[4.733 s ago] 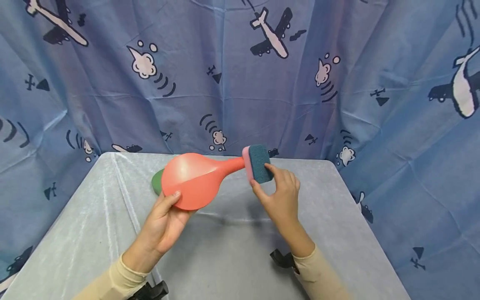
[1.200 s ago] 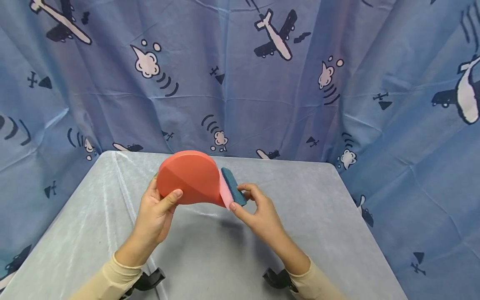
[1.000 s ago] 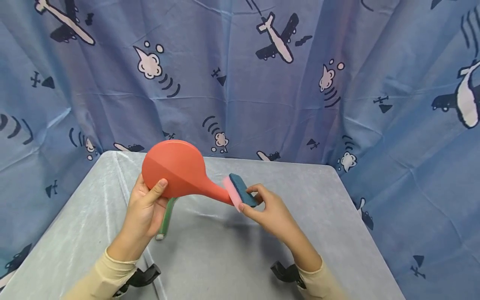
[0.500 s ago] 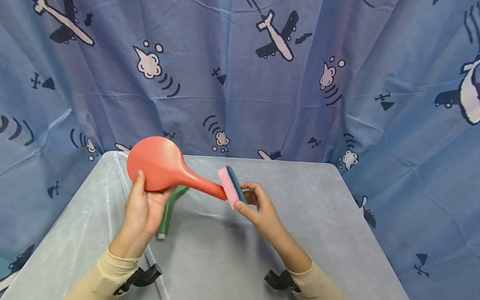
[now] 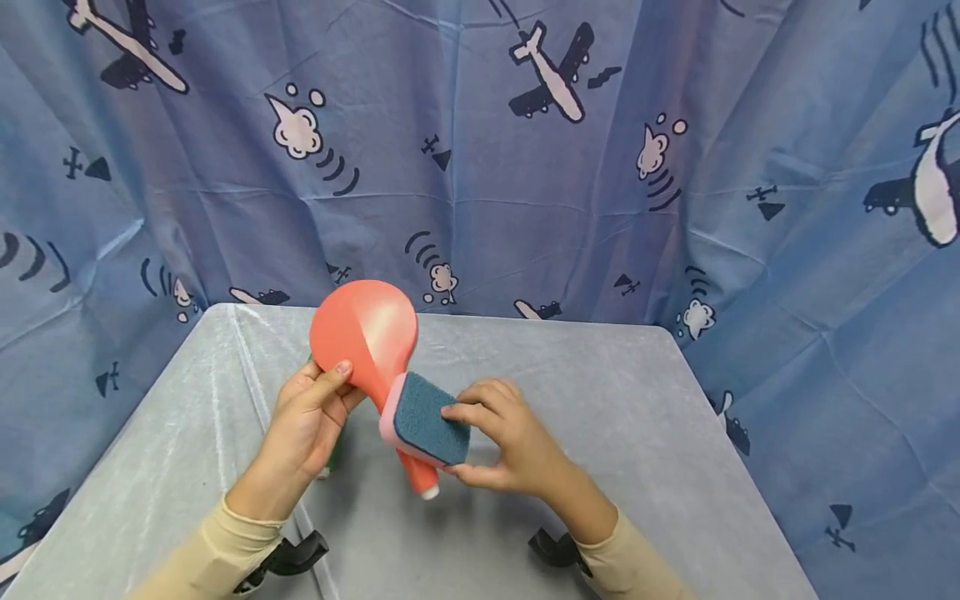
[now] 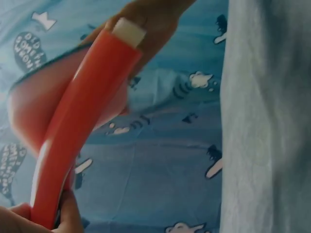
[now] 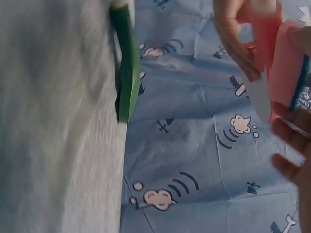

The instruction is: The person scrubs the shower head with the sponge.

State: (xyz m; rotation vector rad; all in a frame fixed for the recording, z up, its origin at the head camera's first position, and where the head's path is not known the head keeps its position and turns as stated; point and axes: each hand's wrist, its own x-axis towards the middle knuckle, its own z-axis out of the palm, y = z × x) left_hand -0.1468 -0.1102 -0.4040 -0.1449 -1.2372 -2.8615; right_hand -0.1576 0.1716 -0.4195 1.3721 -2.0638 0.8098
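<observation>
An orange-red handheld shower head [image 5: 363, 325] with a white connector on its handle end is held above the table, handle slanting down toward me. My left hand [image 5: 298, 432] grips its round head, thumb on the near side, fingers behind. A sponge [image 5: 429, 419], pink with a teal scouring layer, lies across the handle, pink side against it. My right hand [image 5: 521, 437] pinches the sponge, thumb at the lower edge and fingertips on the teal face. The left wrist view shows the curved handle [image 6: 82, 121] with the sponge behind it.
A second shower head, green [image 7: 127, 73], lies on the table behind my left hand, mostly hidden in the head view. A pale grey cloth [image 5: 630, 467] covers the table. A blue curtain [image 5: 480, 150] printed with aeroplanes hangs behind it.
The shower head has swung from handle pointing right to handle pointing down toward me. The sponge has moved left and down, from the handle's tip to its middle, teal face now toward me.
</observation>
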